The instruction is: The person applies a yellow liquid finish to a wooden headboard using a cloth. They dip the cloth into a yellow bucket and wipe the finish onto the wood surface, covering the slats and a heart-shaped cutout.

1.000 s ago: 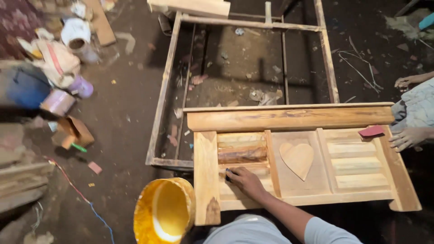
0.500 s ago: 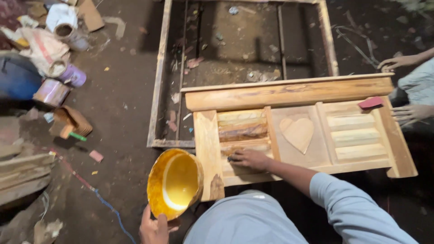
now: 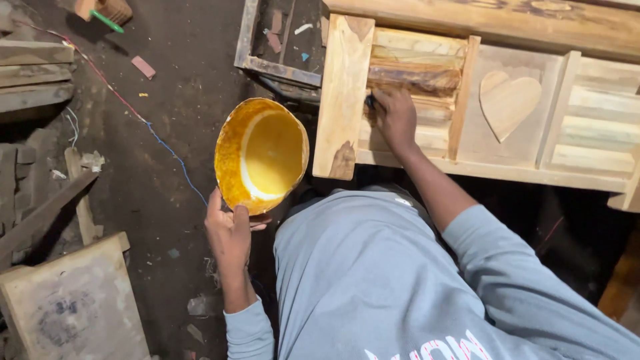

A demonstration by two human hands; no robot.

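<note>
My left hand point(image 3: 230, 230) grips the near rim of a yellow bowl point(image 3: 261, 153) with yellow liquid in it, held tilted above the dirt floor. My right hand point(image 3: 395, 115) rests on the slatted left section of a pale wooden panel point(image 3: 343, 93) and is closed on a small dark tool, probably a brush, whose tip shows at the slats. A carved wooden heart point(image 3: 508, 100) sits in the panel's middle section. Grey sleeves cover both my arms.
A metal-edged frame point(image 3: 273, 67) lies on the floor behind the bowl. Wooden planks point(image 3: 33, 80) and a board point(image 3: 73, 300) lie at the left. A red and blue wire point(image 3: 153, 130) runs across the dirt. A green-handled tool point(image 3: 107, 20) lies at the top left.
The view has tilted down and closer. My left hand has come up and taken the bowl's rim. My right hand stays on the left slats. The other person's hands at the right are out of view.
</note>
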